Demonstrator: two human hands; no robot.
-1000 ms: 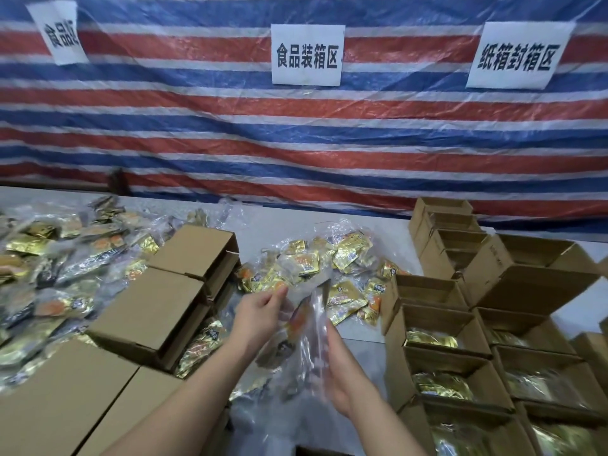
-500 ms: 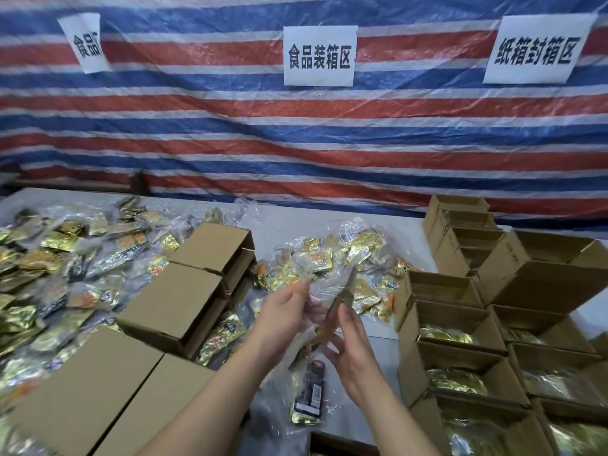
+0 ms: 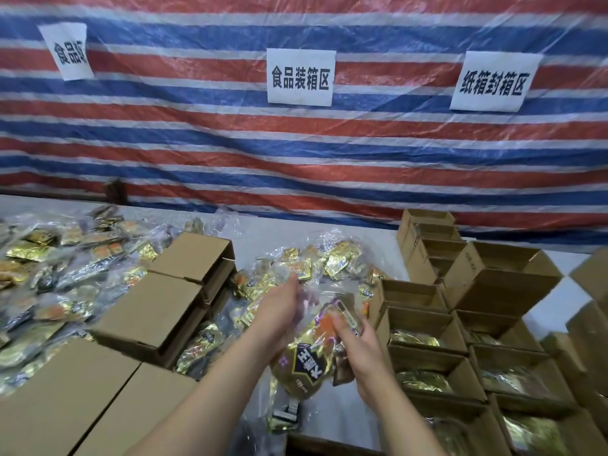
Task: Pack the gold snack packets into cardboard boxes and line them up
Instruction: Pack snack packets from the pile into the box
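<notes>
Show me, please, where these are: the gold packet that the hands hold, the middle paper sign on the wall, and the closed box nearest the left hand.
gold packet (image 3: 304, 360): head view, dark printed label.
middle paper sign (image 3: 301, 77): head view, centre of sheet.
closed box (image 3: 148, 315): head view, top face.

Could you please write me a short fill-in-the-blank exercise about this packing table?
1. Both hands, left hand and right hand, hold one gold foil snack packet wrapped in clear ____.
2. The open brown cardboard boxes stand to the person's ____.
3. The closed brown cardboard boxes lie to the person's ____.
4. The striped tarpaulin carries ____ white paper signs.

Answers: plastic; right; left; three
</notes>
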